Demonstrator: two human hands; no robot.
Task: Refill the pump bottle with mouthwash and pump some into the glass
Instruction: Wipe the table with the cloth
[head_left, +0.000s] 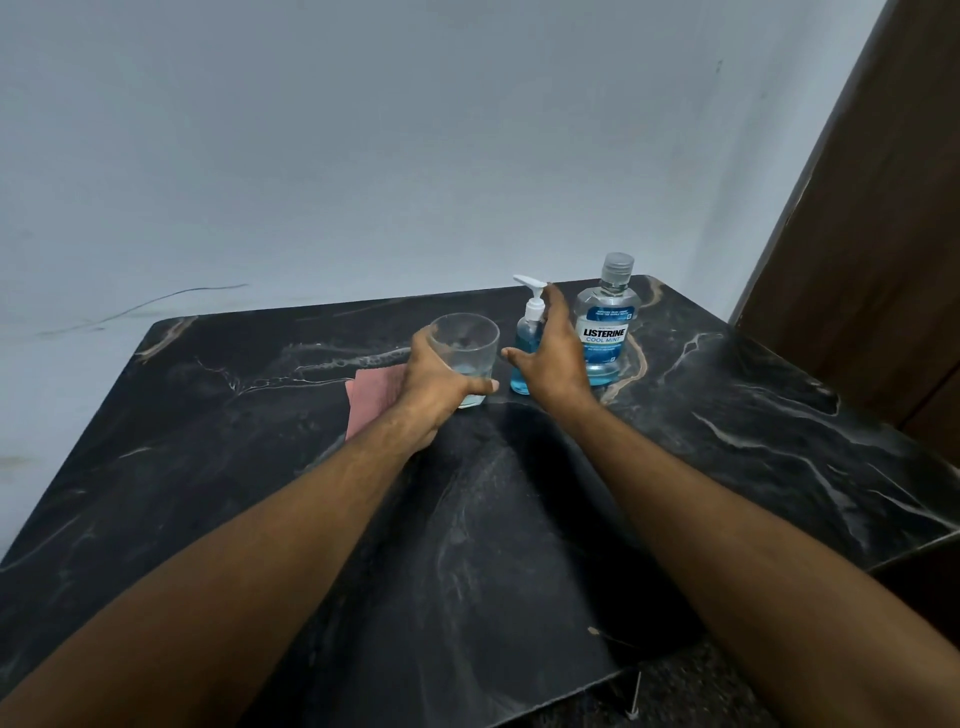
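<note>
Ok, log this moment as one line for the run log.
left hand: gripping glass, trace of blue liquid inside | right hand: open at pump bottle | Listerine bottle: capped, upright | pink cloth: behind left hand

Glass (464, 351), pump bottle (525, 347), mouthwash (603, 325) upright

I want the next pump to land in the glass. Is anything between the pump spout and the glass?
Nothing visible. The glass, held by the left hand, stands just left of the pump bottle, whose spout points toward it. The right hand is at the pump, not in between.
</note>
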